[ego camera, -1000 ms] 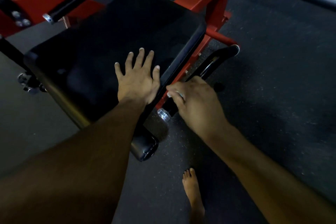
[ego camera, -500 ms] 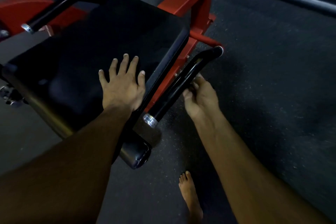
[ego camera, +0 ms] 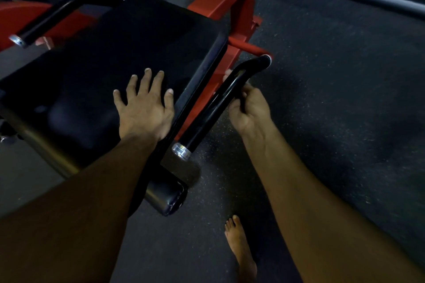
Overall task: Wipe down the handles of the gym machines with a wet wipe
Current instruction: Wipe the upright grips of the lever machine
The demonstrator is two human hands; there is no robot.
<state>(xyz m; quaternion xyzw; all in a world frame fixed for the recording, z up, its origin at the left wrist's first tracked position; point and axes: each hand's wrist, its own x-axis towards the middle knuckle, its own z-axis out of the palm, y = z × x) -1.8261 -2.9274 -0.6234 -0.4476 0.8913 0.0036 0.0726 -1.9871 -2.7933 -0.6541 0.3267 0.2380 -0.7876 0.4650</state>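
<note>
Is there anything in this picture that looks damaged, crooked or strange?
Nothing looks broken or askew. One oddity: a bare foot stands on the gym floor. Also, no wet wipe shows where the right hand grips the black handle; it may be hidden.

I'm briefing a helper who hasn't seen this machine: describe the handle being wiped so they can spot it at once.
Find the black padded seat on the red frame, where the left hand rests flat. Along its right edge runs a glossy black handle, gripped by the right hand. Unlike the matching handle on the left side, it bends outward at its far end.
</note>
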